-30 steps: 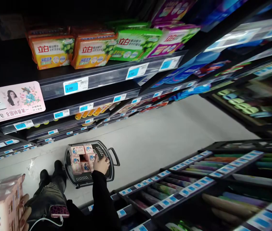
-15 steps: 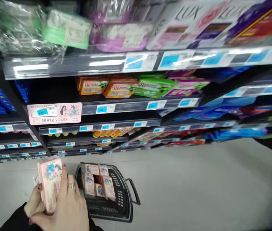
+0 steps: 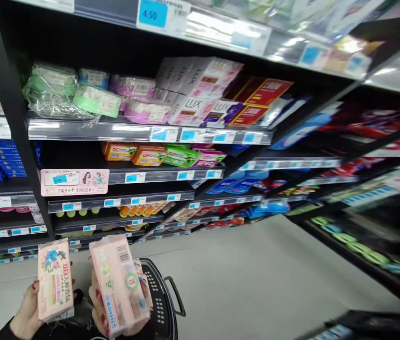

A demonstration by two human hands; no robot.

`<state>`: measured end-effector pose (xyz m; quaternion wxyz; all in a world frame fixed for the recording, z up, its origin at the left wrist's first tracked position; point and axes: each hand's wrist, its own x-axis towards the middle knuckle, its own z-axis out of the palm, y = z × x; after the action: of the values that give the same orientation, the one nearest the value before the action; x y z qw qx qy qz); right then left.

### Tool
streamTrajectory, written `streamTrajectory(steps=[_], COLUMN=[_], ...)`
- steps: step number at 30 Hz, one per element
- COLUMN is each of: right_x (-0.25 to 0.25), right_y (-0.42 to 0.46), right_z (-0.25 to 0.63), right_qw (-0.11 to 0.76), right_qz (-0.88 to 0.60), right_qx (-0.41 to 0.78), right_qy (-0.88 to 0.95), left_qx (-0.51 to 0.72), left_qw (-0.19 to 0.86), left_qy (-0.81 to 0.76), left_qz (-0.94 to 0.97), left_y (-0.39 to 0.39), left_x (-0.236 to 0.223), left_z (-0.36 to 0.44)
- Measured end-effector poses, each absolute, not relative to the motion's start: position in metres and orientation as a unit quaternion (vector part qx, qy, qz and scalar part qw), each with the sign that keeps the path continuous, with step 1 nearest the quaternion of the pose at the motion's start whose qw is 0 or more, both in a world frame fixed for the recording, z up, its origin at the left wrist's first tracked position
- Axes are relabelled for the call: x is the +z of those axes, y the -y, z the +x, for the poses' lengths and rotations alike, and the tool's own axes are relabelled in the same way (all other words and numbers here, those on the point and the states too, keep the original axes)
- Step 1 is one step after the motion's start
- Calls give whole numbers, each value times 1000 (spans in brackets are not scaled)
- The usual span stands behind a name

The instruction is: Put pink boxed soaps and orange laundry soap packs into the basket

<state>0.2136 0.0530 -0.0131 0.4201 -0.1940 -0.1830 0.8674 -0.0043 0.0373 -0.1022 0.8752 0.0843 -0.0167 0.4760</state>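
My left hand (image 3: 26, 306) is closed around a pink pack of laundry soap (image 3: 55, 278), whose flowered front faces up. A second pink soap pack (image 3: 120, 283), its barcode side toward me, is gripped by my right hand (image 3: 97, 302); the fingers show along its left edge. The two packs are held apart, side by side. Behind the right-hand pack stands a black shopping basket (image 3: 157, 293) on the floor, with its handle out to the right. Pink packs in the basket are mostly hidden by that pack.
A pink price sign (image 3: 75, 183) hangs on the shelf edge ahead. Boxed orange and green soaps (image 3: 182, 156) sit on that shelf, with LUX boxes (image 3: 203, 78) above. Grey floor (image 3: 228, 274) runs along the aisle; another shelf unit (image 3: 359, 236) stands at the right.
The packs that were held together between both hands are now apart, one in each hand. The view has tilted up, showing more of the upper shelves and the right side of the aisle.
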Motion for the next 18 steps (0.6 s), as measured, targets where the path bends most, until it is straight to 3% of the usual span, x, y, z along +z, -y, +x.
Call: streamTrajectory(steps=[3, 8, 12, 16, 18], right_x=[-4, 19, 5, -12, -6], right_y=[-58, -76, -75, -66, -66], right_z=[203, 201, 201, 212, 223], right_qw=[465, 523, 515, 474, 482], right_qz=[-140, -232, -272, -191, -221], right_qx=[865, 799, 773, 785, 711], right_qy=[127, 185, 253, 350, 461], left_qx=[471, 456, 455, 447, 444], left_qw=[878, 887, 889, 894, 895], left_qy=[52, 21, 3, -24, -17], left_qz=[65, 65, 47, 35, 40], left_y=[-36, -32, -31, -29, -28], left_x=[-106, -111, -106, -100, -98], left_z=[-7, -11, -13, -14, -14])
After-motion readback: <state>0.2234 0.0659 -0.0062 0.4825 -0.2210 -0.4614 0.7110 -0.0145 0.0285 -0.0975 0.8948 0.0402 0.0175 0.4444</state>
